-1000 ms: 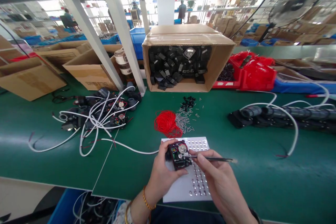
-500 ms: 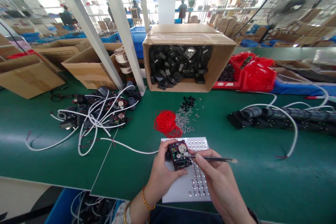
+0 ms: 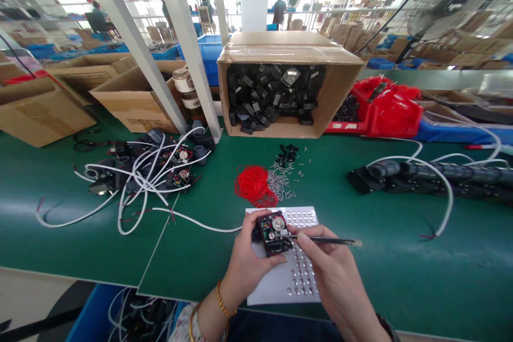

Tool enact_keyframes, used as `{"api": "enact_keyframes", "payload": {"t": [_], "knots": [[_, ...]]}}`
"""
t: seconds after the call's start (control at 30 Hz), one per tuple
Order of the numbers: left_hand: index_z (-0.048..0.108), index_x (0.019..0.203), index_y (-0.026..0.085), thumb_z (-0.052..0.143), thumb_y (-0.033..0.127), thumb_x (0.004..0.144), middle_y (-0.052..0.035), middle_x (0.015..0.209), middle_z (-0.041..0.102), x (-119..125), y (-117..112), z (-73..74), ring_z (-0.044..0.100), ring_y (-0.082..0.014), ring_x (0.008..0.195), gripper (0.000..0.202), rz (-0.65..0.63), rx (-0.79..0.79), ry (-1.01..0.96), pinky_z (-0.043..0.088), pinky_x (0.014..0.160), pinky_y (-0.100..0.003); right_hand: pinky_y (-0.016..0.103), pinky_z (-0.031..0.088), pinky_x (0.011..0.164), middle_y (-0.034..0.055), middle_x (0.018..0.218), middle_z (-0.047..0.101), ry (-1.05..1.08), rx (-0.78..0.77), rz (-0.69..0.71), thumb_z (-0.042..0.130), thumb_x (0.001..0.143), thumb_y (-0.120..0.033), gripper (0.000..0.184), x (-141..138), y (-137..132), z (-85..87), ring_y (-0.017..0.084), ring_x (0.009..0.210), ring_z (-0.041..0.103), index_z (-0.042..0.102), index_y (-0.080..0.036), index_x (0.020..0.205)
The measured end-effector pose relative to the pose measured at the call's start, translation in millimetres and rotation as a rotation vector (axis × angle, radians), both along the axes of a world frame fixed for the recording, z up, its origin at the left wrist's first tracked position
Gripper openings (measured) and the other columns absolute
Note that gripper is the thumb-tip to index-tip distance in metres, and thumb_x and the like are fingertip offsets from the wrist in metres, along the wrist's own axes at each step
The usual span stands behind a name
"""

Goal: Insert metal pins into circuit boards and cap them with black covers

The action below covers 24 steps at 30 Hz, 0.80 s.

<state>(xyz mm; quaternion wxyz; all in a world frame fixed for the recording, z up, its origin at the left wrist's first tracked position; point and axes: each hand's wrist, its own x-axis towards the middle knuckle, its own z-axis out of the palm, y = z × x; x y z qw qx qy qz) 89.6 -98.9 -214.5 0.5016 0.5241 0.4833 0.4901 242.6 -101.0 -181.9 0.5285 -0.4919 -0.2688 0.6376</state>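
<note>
My left hand [image 3: 250,254] grips a small black housing [image 3: 276,234] with its inside facing up, showing a circuit board, a round metal part and red wire. A white cable [image 3: 200,226] runs from it to the left. Between the thumb and fingers of my right hand [image 3: 331,262] is a pair of dark tweezers [image 3: 320,239], the tips touching or just above the board. Whether the tips hold anything is too small to tell. Under both hands lies a white sheet [image 3: 266,291] with rows of small shiny round pieces.
Ahead are a red wire bundle [image 3: 253,184], loose screws [image 3: 280,181] and small black parts [image 3: 287,154]. Behind them stands a carton [image 3: 340,85] of black housings. Cabled units [image 3: 140,171] are heaped left; more black units [image 3: 436,179] line the right. A metal post [image 3: 188,48] rises left.
Both hands, the housing and the tweezers keep nearly the same place over the sheet. The whole view has shifted slightly.
</note>
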Motion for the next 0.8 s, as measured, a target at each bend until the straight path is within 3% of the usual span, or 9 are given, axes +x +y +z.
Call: {"api": "enact_keyframes", "payload": {"t": [0.47,0.63,0.7,0.8], "knots": [[0.046,0.118,0.023,0.083,0.010,0.057,-0.0066,0.121,0.056,1,0,-1.9,0.052,-0.0265,0.113,0.073,0.006,-0.003,0.005,0.040,0.100,-0.042,0.037,0.043,0.082,0.0076,0.091,0.069,-0.056,0.053,0.013,0.081,0.066,-0.039,0.023,0,-1,-1.0,0.026,0.090,0.060,0.069,-0.021,0.074],[0.039,0.125,0.027,0.082,0.016,0.063,-0.0071,0.128,0.049,1,-2,-8.5,0.048,-0.0271,0.119,0.077,0.044,0.102,0.058,0.037,0.103,-0.045,0.038,0.045,0.083,0.0083,0.092,0.069,-0.091,0.074,0.014,0.080,0.067,-0.039,0.023,3,0,-2.6,0.027,0.091,0.061,0.069,-0.020,0.075],[0.038,0.123,0.030,0.079,0.020,0.068,-0.0069,0.132,0.046,1,-3,-11.8,0.043,-0.0276,0.124,0.069,0.055,0.221,0.094,0.033,0.105,-0.048,0.038,0.046,0.083,0.0087,0.092,0.070,-0.117,0.087,0.012,0.080,0.067,-0.040,0.024,3,2,-4.0,0.027,0.091,0.062,0.068,-0.020,0.074],[0.046,0.113,0.030,0.069,0.024,0.079,-0.0072,0.134,0.044,-1,-3,-18.3,0.043,-0.0279,0.125,0.041,0.016,0.339,0.188,0.036,0.102,-0.048,0.037,0.049,0.081,0.0089,0.090,0.070,-0.143,0.124,0.004,0.079,0.068,-0.040,0.022,-1,2,-4.0,0.027,0.089,0.063,0.068,-0.021,0.074]]}}
